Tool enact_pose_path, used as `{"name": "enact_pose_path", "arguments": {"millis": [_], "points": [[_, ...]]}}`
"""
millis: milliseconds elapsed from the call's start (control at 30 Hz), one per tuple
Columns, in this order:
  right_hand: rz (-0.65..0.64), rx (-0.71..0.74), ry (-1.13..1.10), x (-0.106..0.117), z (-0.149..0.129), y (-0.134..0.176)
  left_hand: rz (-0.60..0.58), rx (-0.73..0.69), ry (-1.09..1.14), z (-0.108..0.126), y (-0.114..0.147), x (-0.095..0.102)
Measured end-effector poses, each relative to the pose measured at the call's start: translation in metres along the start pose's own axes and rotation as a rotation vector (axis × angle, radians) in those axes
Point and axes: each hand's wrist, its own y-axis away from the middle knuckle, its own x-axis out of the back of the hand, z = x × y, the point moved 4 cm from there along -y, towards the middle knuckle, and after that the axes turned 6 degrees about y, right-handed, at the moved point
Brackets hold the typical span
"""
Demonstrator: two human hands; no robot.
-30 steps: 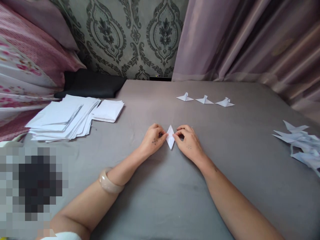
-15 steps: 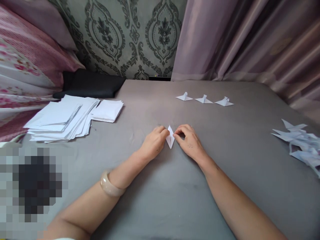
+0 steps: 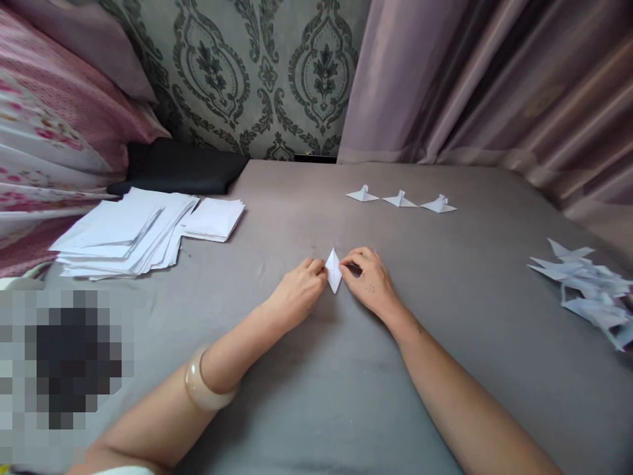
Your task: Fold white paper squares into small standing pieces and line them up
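Note:
A small white folded paper piece (image 3: 334, 270), diamond-shaped, lies on the grey sheet (image 3: 316, 396) in the middle. My left hand (image 3: 298, 293) pinches its left edge and my right hand (image 3: 368, 284) pinches its right edge. A pale bangle (image 3: 200, 389) sits on my left wrist. Three finished folded paper figures (image 3: 399, 199) stand in a row farther back, to the right of centre.
A spread stack of white paper sheets (image 3: 131, 231) lies at the left. A heap of folded paper pieces (image 3: 588, 287) sits at the right edge. A black cushion (image 3: 180, 168) and pink patterned bedding (image 3: 54, 145) are at back left; a curtain (image 3: 494, 86) hangs behind.
My left hand has turned, its fingers now tucked against the paper's left edge, and the forearm shifted slightly. The paper piece stays in the same spot.

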Motion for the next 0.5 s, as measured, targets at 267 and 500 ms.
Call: {"name": "enact_pose_path", "arguments": {"millis": [267,500], "points": [[-0.022,-0.03,-0.032,-0.001,0.003,0.0,0.27,0.171,0.528,-0.029,-0.006,0.003],[-0.032,-0.046,-0.053,0.001,0.001,-0.002,0.317,0.38,0.706,-0.033,-0.012,0.0]]}}
